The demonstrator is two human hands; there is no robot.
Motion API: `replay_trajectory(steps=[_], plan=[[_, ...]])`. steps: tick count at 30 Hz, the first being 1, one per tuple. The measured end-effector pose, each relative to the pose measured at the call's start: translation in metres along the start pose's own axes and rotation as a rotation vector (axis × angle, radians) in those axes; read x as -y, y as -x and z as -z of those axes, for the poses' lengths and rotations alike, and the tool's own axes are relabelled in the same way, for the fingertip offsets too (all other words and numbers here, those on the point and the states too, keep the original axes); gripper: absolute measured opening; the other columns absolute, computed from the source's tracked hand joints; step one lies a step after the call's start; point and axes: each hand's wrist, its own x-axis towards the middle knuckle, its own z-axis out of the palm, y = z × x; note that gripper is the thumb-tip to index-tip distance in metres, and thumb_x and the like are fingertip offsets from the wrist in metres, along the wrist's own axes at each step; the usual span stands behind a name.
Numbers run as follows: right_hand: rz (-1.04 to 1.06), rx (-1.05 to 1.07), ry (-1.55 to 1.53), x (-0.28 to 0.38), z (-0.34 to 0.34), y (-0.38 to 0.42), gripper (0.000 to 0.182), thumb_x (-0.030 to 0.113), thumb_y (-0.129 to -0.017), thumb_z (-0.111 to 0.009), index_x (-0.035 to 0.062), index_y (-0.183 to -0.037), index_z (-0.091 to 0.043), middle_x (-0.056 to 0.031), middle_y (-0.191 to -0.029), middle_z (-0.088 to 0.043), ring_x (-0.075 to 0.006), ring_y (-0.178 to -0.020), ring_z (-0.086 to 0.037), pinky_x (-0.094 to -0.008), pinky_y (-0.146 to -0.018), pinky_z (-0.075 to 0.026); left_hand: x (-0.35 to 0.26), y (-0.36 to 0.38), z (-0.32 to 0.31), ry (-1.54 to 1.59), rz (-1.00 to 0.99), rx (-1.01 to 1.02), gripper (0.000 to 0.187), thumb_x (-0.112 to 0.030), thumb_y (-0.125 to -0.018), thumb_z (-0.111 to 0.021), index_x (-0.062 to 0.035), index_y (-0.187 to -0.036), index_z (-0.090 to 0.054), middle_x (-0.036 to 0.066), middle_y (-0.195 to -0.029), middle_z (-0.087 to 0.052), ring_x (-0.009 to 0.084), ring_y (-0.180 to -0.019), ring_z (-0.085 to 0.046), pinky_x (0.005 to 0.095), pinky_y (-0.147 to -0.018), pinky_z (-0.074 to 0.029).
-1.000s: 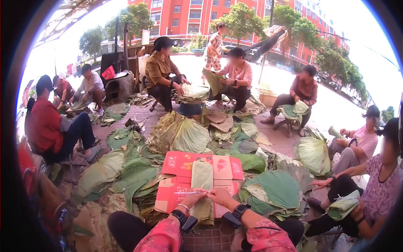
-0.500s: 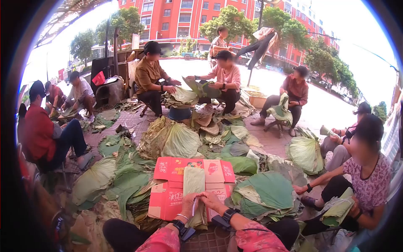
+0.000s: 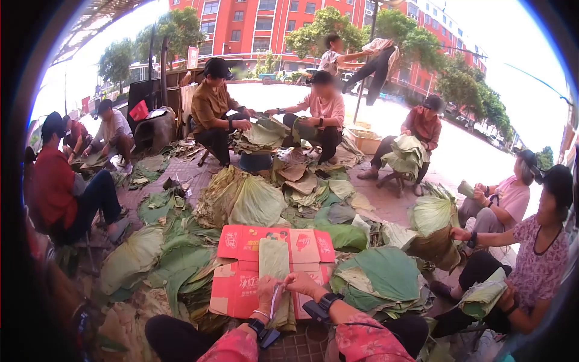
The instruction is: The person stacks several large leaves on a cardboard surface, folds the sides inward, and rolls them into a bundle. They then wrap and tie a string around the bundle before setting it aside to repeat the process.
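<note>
A long folded dried leaf bundle [image 3: 274, 258] lies lengthwise on a flattened red cardboard box [image 3: 238, 288] before my knees. My left hand [image 3: 266, 294] is closed over the bundle's lower half, with a thin pale strip [image 3: 275, 301] hanging from its fingertips. Just to the right, my right hand [image 3: 306, 285] is closed in a pinch, its fingertips at the strip's upper end. The strip's part between the fingers is too small to make out clearly. Below the hands, the bundle's lower end shows between my wrists.
Large leaves are piled left [image 3: 184, 259] and right [image 3: 386, 274] of the box, with another heap [image 3: 241, 202] beyond it. A co-worker in a patterned top [image 3: 540, 256] sits close at the right, holding leaves. Several other people sit around handling leaves.
My right hand has moved slightly apart from my left, opening a small gap. At the right, the co-worker's hand has lifted a brownish leaf. Farther back, a standing person reaches towards hanging clothes.
</note>
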Motion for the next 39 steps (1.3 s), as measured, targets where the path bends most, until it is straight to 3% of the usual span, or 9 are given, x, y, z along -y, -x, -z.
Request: replay_trajectory(steps=[10, 13, 16, 19, 24, 30, 33, 36, 39], plan=[[0.079, 0.059, -0.16, 0.018, 0.019, -0.004, 0.015, 0.016, -0.075, -0.067, 0.0022, -0.08, -0.064, -0.0001, -0.071, -0.061, -0.0073, -0.066, -0.056, -0.0232, -0.06, -0.046, 0.017, 0.006, -0.007, 0.118, 0.01, -0.009, 0.009, -0.014, -0.07, -0.067, -0.0072, -0.074, -0.062, 0.01, -0.073, -0.058, 0.0286, -0.073, -0.057, 0.0374, -0.064, -0.045], [-0.054, 0.05, 0.232, 0.046, 0.035, 0.0, 0.016, 0.021, -0.073, -0.064, 0.0057, -0.077, -0.065, -0.0067, -0.069, -0.063, -0.0156, -0.067, -0.061, -0.03, -0.061, -0.048, 0.018, 0.008, -0.008, 0.109, 0.02, -0.003, 0.009, -0.014, -0.07, -0.067, -0.0068, -0.074, -0.063, 0.011, -0.073, -0.058, 0.0289, -0.074, -0.058, 0.0373, -0.065, -0.045], [0.149, -0.067, 0.604, 0.047, 0.034, 0.005, 0.019, 0.026, -0.074, -0.062, 0.0076, -0.076, -0.065, -0.0127, -0.07, -0.063, -0.0255, -0.069, -0.062, -0.0371, -0.061, -0.047, 0.019, 0.009, -0.01, 0.068, -0.004, -0.01, 0.009, -0.015, -0.071, -0.067, -0.0065, -0.074, -0.063, 0.011, -0.073, -0.059, 0.0296, -0.074, -0.058, 0.0381, -0.065, -0.046], [0.08, -0.075, 0.659, 0.028, 0.03, 0.01, 0.022, 0.03, -0.073, -0.062, 0.0083, -0.076, -0.066, -0.0153, -0.075, -0.064, -0.0316, -0.072, -0.061, -0.0411, -0.062, -0.047, 0.022, 0.008, -0.007, 0.045, -0.029, 0.009, 0.011, -0.017, -0.073, -0.066, -0.0066, -0.075, -0.062, 0.012, -0.074, -0.059, 0.0306, -0.073, -0.058, 0.0391, -0.065, -0.046], [-0.039, -0.124, 0.706, 0.006, 0.018, 0.016, 0.021, 0.031, -0.074, -0.061, 0.0103, -0.076, -0.066, -0.0133, -0.073, -0.063, -0.0303, -0.071, -0.061, -0.0418, -0.061, -0.046, 0.027, 0.004, -0.003, 0.002, -0.027, 0.099, 0.018, -0.023, -0.075, -0.066, -0.0062, -0.074, -0.059, 0.013, -0.076, -0.059, 0.0319, -0.073, -0.057, 0.04, -0.063, -0.046], [-0.047, -0.181, 0.733, -0.022, 0.005, 0.009, 0.022, 0.034, -0.074, -0.059, 0.0134, -0.077, -0.067, -0.0118, -0.075, -0.064, -0.0293, -0.074, -0.062, -0.0414, -0.063, -0.047, 0.011, -0.016, 0.009, -0.077, 0.045, 0.379, 0.026, -0.029, -0.074, -0.069, -0.0051, -0.069, -0.059, 0.013, -0.076, -0.061, 0.0318, -0.07, -0.059, 0.0392, -0.061, -0.047], [-0.07, -0.179, 0.695, -0.022, 0.003, 0.011, 0.023, 0.035, -0.074, -0.058, 0.0134, -0.077, -0.067, -0.0116, -0.077, -0.064, -0.0297, -0.076, -0.062, -0.0417, -0.064, -0.048, 0.019, -0.019, 0.002, 0.349, -0.042, 0.429, 0.024, -0.022, -0.075, -0.071, -0.0024, -0.066, -0.06, 0.01, -0.074, -0.063, 0.0176, -0.065, -0.059, 0.0326, -0.056, -0.045], [-0.1, -0.164, 0.671, -0.008, 0.004, 0.017, 0.025, 0.036, -0.074, -0.058, 0.0127, -0.077, -0.066, -0.0119, -0.077, -0.064, -0.0303, -0.077, -0.062, -0.0424, -0.066, -0.047, 0.002, -0.028, 0.014, 0.373, 0.294, 0.636, 0.024, -0.024, -0.076, -0.071, -0.002, -0.069, -0.064, 0.006, -0.069, -0.065, 0.008, -0.062, -0.056, 0.0265, -0.053, -0.044], [-0.073, -0.165, 0.65, -0.017, 0.003, 0.015, 0.028, 0.038, -0.075, -0.058, 0.0117, -0.076, -0.066, -0.0121, -0.077, -0.064, -0.0309, -0.077, -0.061, -0.0424, -0.066, -0.047, 0.003, -0.024, 0.011, 0.488, 0.364, 0.56, 0.023, -0.024, -0.076, -0.071, -0.0023, -0.07, -0.067, 0.002, -0.061, -0.062, 0.0066, -0.057, -0.052, 0.0255, -0.055, -0.044]])
